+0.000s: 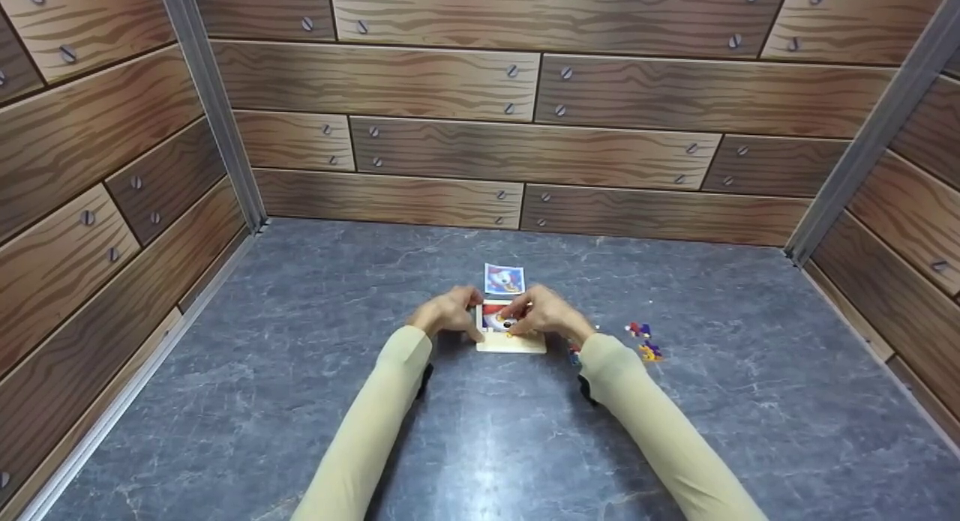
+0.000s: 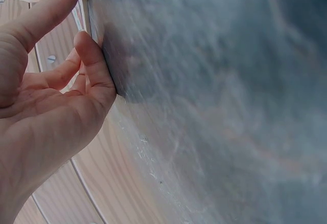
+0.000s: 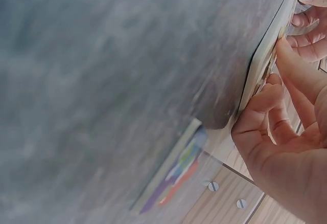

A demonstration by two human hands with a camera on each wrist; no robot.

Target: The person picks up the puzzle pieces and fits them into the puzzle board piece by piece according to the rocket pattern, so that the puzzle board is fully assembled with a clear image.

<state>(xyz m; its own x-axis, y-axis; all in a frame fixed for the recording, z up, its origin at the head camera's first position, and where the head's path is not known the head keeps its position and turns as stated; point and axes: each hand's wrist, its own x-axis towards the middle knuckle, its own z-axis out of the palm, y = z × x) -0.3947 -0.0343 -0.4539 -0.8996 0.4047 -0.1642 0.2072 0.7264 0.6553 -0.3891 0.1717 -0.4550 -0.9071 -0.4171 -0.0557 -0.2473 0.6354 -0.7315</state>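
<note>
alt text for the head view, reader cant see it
A person's left grip holds a pale puzzle board by its left edge; the right grip is over its picture. A printed card lies beyond, loose coloured pieces to the right, on a gray tabletop.

Long, plain sleeves [image 1: 375,416] in pale yellow, lightly creased, end in cuffs [image 1: 415,342] at bare hands [image 1: 546,311]; a small black piece [image 1: 425,381] shows under each.

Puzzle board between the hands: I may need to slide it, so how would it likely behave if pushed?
The puzzle board is probably stiff, judging by its straight edge. Broad and low, it seems unlikely to tip. The shiny table suggests easy sliding.
</note>
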